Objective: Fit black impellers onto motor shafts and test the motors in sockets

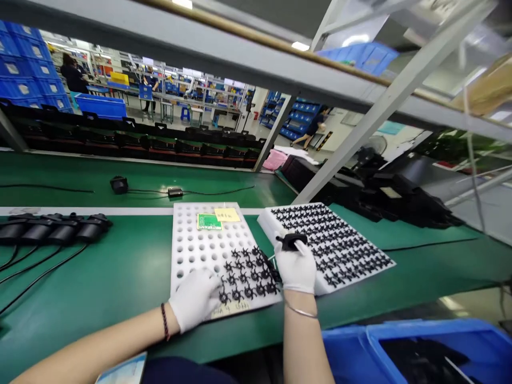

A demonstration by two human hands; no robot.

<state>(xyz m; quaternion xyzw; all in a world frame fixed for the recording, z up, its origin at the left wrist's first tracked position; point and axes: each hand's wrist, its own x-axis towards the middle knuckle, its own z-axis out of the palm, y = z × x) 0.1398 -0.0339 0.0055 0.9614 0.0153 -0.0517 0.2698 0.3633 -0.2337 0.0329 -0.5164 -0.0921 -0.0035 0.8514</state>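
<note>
1. Right gloved hand (296, 271) pinches a black part (294, 242), long axis roughly sideways, before the white right tray (267, 220).
2. Left gloved hand (197, 300) is nearer the finned black pieces (242, 278), just rightward on the left tray (184, 217); fingers curled (grip hidden, I cannot tell).
3. Black part looks dark, rounded, narrow-stubbed leftward.

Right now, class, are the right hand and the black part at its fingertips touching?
Touching. The head view shows the right hand holding up the black part, with a gloved finger lying across it.
</note>
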